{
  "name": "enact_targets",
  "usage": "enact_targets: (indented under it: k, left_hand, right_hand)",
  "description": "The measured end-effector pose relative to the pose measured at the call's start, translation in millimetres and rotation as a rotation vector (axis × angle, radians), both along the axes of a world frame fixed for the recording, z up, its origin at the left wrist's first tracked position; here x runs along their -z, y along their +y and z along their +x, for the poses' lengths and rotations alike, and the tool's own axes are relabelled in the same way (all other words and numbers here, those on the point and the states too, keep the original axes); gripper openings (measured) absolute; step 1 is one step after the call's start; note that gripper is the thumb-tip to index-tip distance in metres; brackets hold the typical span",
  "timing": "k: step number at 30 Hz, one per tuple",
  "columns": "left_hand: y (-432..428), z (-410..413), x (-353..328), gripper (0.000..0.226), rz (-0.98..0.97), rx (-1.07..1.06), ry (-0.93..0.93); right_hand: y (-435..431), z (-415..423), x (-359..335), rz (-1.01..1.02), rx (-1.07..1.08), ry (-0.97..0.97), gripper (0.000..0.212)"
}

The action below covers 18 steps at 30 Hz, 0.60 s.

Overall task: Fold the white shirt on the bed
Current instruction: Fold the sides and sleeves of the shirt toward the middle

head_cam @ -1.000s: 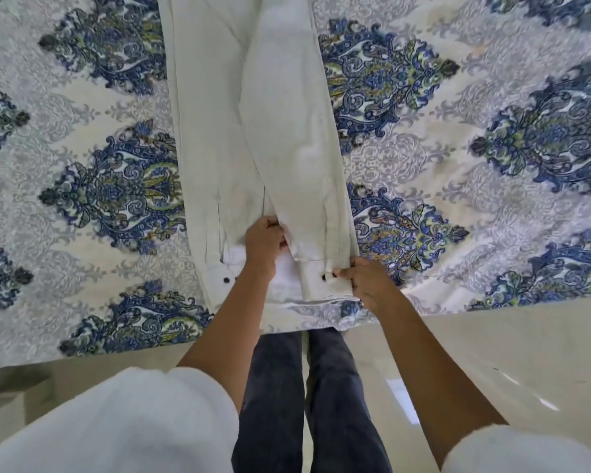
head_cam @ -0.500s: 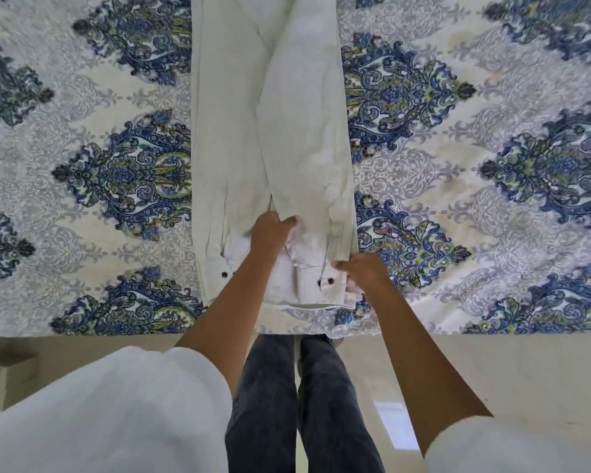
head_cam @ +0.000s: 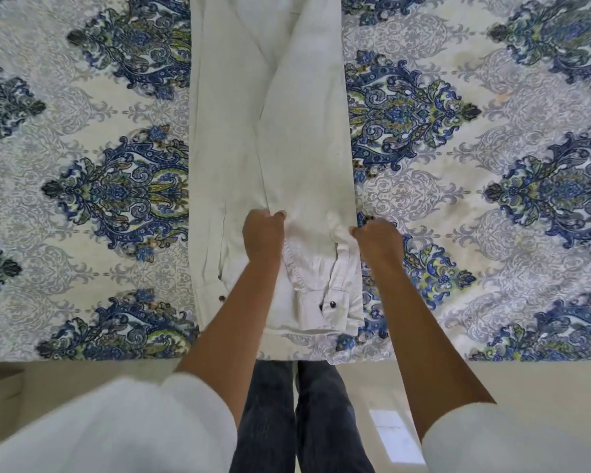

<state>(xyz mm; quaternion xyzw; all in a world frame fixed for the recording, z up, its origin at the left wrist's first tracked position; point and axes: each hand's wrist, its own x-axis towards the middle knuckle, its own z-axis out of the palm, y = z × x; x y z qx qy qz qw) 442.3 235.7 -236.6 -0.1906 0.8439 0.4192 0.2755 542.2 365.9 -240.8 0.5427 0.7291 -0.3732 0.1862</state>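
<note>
The white shirt point(head_cam: 249, 124) lies as a long narrow strip down the middle of the bed, its sides folded in, running off the top of the view. A buttoned cuff point(head_cam: 335, 305) with dark buttons rests on its near end by the bed's edge. My left hand point(head_cam: 263, 237) is closed on the sleeve fabric at the strip's centre. At the strip's right edge, my right hand point(head_cam: 377, 238) pinches the sleeve fabric. Both hands sit level with each other, above the cuff.
A bedspread point(head_cam: 492, 165) with blue and green damask motifs covers the bed. Its near edge point(head_cam: 82, 358) runs across the lower view, with pale floor point(head_cam: 526, 387) below. My legs in dark jeans point(head_cam: 287, 421) stand against the bed.
Both hands have slid up the sleeve away from the cuff. The right hand left the cuff's button end and now grips the fabric higher up. The cuff lies uncovered.
</note>
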Motion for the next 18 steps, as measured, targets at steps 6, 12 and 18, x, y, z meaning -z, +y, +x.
enact_targets:
  k: [6,12,18]
  left_hand:
    - [22,-27,16,0.043,-0.364,0.908,0.905]
    - [39,-119,30,0.051,-0.337,0.816,0.897]
    - [77,-198,11,0.016,0.090,0.554,0.193]
  right_hand:
    - [5,-54,1,0.320,-0.305,0.576,0.031]
    - [36,-112,32,0.457,-0.690,0.558,0.044]
    - [86,-184,32,0.425,-0.509,0.463,0.055]
